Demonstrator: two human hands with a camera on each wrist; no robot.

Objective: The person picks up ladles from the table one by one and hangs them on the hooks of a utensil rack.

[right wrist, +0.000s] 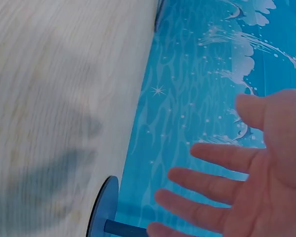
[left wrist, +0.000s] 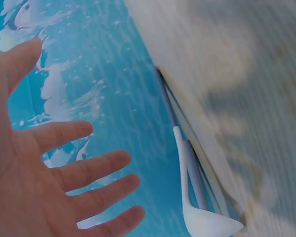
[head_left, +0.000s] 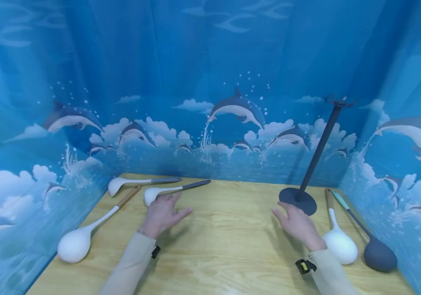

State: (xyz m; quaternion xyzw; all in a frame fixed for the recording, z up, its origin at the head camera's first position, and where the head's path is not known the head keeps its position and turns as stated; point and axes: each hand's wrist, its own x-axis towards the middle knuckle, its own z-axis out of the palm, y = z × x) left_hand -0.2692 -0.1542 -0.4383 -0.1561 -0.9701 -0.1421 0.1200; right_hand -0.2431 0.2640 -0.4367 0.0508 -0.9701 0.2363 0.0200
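Note:
My left hand (head_left: 161, 215) hovers over the table with its fingers spread and nothing in them. In the head view it is nearest a white ladle (head_left: 152, 196) with a dark grey handle, which it partly covers. Straight fingers and a bare palm also show on my right hand (right wrist: 251, 187), held above the table. Close beyond that hand stands a black rack (head_left: 319, 151) on a round base, with hooks at its top. Beside the right forearm lie a white ladle with a wooden handle (head_left: 341, 246) and a dark grey ladle with a mint handle tip (head_left: 380, 254).
Another white ladle with a grey handle (head_left: 116, 185) lies at the table's back left corner. A larger white ladle with a wooden handle (head_left: 74, 245) lies along the left edge. Blue dolphin-print curtains (head_left: 195, 61) enclose the wooden table (head_left: 225, 246) at the back and sides.

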